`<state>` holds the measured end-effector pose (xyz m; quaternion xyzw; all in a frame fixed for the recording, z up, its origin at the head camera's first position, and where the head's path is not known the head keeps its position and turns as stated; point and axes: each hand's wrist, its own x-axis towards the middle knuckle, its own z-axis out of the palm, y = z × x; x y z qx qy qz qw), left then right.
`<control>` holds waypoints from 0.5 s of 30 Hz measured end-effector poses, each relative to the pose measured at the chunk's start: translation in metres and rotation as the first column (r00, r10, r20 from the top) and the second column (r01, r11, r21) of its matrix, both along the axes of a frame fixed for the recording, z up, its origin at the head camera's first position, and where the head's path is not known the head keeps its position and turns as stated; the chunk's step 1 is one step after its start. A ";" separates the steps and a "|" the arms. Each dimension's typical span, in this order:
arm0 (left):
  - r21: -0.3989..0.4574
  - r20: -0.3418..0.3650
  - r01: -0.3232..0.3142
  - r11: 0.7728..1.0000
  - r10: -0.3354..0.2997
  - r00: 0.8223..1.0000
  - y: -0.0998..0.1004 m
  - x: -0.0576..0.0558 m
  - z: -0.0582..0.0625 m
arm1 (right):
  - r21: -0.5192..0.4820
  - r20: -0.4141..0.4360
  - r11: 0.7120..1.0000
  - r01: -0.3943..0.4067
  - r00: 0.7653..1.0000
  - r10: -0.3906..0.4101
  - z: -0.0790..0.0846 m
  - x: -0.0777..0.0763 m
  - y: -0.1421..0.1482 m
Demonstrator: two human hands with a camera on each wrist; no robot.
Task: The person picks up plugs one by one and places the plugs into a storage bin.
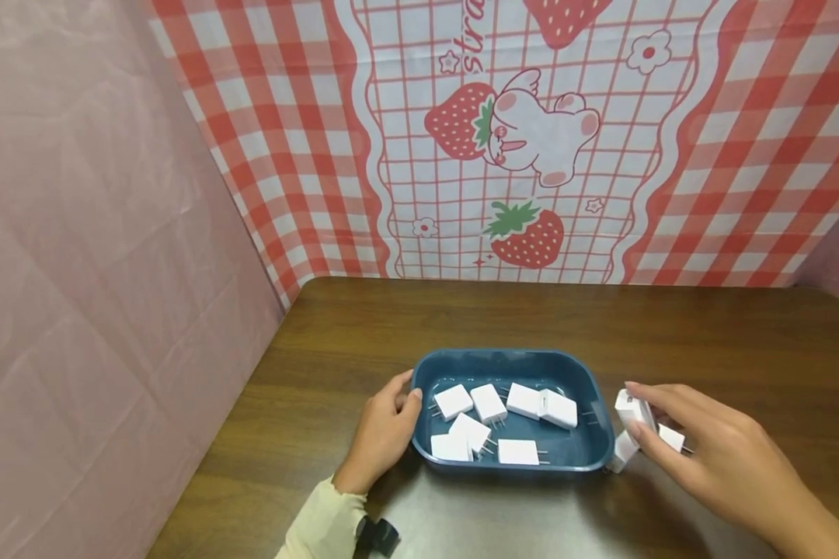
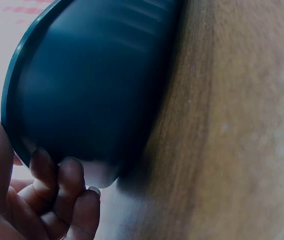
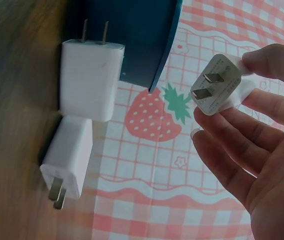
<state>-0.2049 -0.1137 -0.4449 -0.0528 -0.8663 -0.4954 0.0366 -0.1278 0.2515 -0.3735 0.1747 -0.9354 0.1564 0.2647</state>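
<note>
A dark blue plastic bin (image 1: 454, 369) stands on the table with several white wall chargers (image 1: 488, 404) lying loose inside it. At its left end, my left hand (image 1: 381, 439) grips the rim, thumb on top and fingertips against the outer wall, as the left wrist view shows. Just off the bin's right end, my right hand (image 1: 720, 446) pinches a white charger (image 3: 217, 85) between thumb and fingers, its two flat prongs facing the right wrist camera. Below that hand, two more chargers lie on the table: one (image 3: 89, 82) beside the bin, another (image 3: 72, 155) partly hidden by the fingers in the head view.
The brown wooden table (image 1: 349, 326) extends around the bin. A red checked cloth with strawberry prints (image 1: 531, 233) hangs behind it, and a pale pink cloth (image 1: 112, 272) hangs to the left. A black strap (image 1: 377, 536) is on the left wrist.
</note>
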 end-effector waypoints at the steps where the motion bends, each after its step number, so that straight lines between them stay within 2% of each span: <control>1: 0.002 0.001 0.000 1.000 0.000 1.000 0.000 0.000 0.000 | -0.005 -0.007 1.000 -0.009 1.000 0.008 0.000 -0.001 -0.001; 8: 0.009 0.008 0.002 1.000 -0.002 1.000 0.000 0.000 0.001 | -0.007 -0.035 0.998 -0.060 0.998 0.060 0.006 -0.009 -0.009; 15: 0.010 0.002 0.004 1.000 -0.005 1.000 0.000 0.001 0.001 | 0.062 0.011 0.988 -0.143 0.990 0.143 0.022 -0.024 -0.021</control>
